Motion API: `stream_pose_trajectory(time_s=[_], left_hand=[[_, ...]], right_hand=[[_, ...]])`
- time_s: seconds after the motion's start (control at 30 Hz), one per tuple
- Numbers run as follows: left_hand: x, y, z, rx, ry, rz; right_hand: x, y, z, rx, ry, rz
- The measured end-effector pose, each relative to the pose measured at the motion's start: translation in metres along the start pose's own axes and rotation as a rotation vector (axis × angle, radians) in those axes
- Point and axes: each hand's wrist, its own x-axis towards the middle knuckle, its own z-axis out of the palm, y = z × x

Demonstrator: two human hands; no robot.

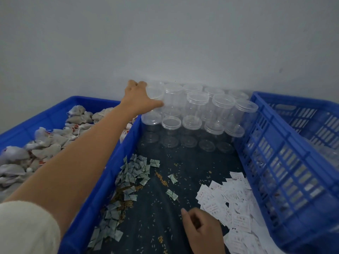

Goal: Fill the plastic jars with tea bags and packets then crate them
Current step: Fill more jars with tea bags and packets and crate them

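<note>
Clear plastic jars [197,103] stand stacked in two tiers against the wall at the far end of the dark table. My left hand [139,97] reaches out and grips the top-left jar [156,90], thumb in front and fingers over its far side. My right hand [199,229] rests low on the table with loosely curled fingers and holds nothing I can see. A blue bin [102,180] at the left holds grey tea bags [45,142]. Small green packets [132,173] lie beside the bin; white packets [233,200] lie at the right.
A blue slotted crate [286,162] stands along the right side, its inside mostly hidden. Loose grains are scattered on the table [183,158] between the packet piles. A plain grey wall rises right behind the jars.
</note>
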Motion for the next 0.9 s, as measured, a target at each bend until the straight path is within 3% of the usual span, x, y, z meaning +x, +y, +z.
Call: stream_pose_trajectory(time_s=[0.17,0.33,0.43,0.53,0.67,0.77,0.9], left_hand=[[-0.085,0.033,-0.031,0.203,-0.288,0.285],[-0.196,0.047,0.005,0.192,-0.525,0.488],[-0.244,0.045,0.033,0.298,-0.452,0.616],[-0.264,0.042,0.046,0.312,-0.389,0.620],[-0.258,0.030,0.041,0.325,-0.432,0.853],[-0.254,0.025,0.038,0.363,-0.340,1.017],[-0.262,0.020,0.048,0.314,-0.205,0.985]], right_hand=[[-0.003,-0.005,-0.005,0.055,-0.014,-0.035],[-0.014,-0.011,-0.010,0.077,0.010,-0.160],[-0.020,-0.011,-0.013,0.187,0.004,-0.140],[-0.021,-0.013,-0.017,0.373,-0.019,-0.087],[-0.019,-0.014,-0.017,0.293,0.019,-0.174],[-0.019,-0.018,-0.016,0.230,-0.001,-0.217],[-0.019,-0.016,-0.014,0.163,-0.039,-0.257]])
